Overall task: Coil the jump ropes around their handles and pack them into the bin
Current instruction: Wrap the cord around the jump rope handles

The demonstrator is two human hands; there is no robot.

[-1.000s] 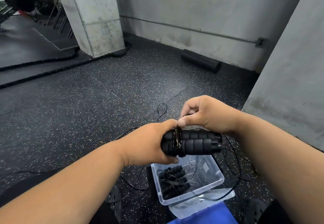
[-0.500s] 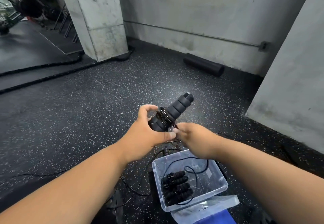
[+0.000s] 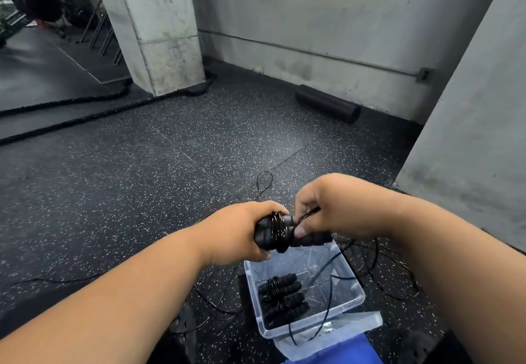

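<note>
Step in hand: coiling. The left hand (image 3: 236, 232) is clenched around one end of the paired black handles (image 3: 284, 234), held roughly level above the far rim of the clear bin (image 3: 354, 287). The right hand (image 3: 330, 212) pinches the thin black rope (image 3: 306, 217) between thumb and fingers, right at the handles. A band of turns sits beside the left fingers; the rest of the handles is bare.

Loose rope trails down through the bin and across the speckled floor (image 3: 142, 193) to the right. One coiled bundle (image 3: 284, 296) lies in the bin's left half; the right half looks free.

Next move, by judgement: more turns, with tension held so the coil does not spring off.

Room: open floor ahead and left; wall (image 3: 469, 136) near on the right; lid (image 3: 341, 335) touching the bin's near edge.
</note>
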